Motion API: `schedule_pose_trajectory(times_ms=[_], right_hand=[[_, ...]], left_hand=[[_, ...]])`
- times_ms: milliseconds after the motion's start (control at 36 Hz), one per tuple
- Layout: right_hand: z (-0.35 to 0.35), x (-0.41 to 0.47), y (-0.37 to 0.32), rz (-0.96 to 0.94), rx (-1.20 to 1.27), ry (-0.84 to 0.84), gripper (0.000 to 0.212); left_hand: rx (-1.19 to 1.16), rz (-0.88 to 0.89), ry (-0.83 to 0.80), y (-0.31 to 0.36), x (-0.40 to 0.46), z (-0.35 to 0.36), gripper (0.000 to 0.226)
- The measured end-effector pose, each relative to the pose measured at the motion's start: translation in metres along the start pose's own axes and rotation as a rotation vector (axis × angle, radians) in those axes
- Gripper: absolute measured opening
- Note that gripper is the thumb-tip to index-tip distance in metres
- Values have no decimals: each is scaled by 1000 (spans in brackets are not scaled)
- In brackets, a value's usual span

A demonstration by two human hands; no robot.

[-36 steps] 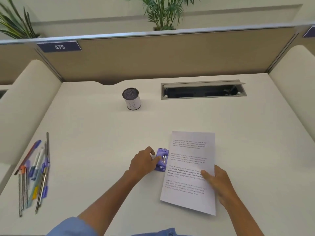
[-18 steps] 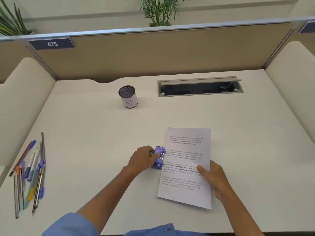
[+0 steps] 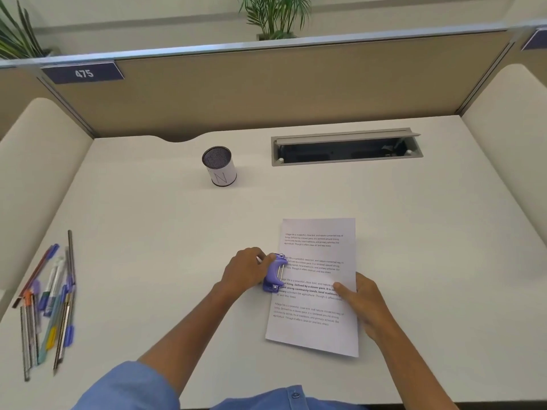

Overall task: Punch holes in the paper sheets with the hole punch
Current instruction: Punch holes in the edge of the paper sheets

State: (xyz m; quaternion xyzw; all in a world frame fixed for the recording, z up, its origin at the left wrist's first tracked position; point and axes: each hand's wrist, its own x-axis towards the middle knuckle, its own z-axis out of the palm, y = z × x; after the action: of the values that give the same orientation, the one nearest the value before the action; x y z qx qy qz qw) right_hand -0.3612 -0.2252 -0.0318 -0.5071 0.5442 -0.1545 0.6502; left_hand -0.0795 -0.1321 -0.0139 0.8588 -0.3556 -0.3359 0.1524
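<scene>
Small purple plastic hole punch [image 3: 274, 273], long axis parallel to and astride the left long edge of the white printed paper sheets [image 3: 318, 284] at mid-length; left hand [image 3: 247, 270] closed around it, right hand [image 3: 362, 303] flat, pinning the right margin.

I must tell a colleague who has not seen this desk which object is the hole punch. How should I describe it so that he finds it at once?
On the white desk, find the printed paper sheet lying near the front edge. The hole punch sits at the middle of that sheet's left edge, under the left hand. It is the only small purple object there; the pens lie far to the left.
</scene>
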Motion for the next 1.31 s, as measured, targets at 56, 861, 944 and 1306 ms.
schedule_pose_trajectory(times_ms=[56, 861, 944, 1306], right_hand=[[0, 0, 0, 2, 4, -4, 25], [-1, 6, -5, 56, -21, -30, 27], [1, 6, -7, 64, -34, -21, 26], [5, 13, -15, 109, -110, -1, 30]], left_hand=[[9, -2, -1, 3, 3, 0, 36], [160, 97, 358, 5, 27, 62, 68], [177, 95, 359, 0, 30, 65, 70], [295, 161, 440, -14, 42, 75, 71]])
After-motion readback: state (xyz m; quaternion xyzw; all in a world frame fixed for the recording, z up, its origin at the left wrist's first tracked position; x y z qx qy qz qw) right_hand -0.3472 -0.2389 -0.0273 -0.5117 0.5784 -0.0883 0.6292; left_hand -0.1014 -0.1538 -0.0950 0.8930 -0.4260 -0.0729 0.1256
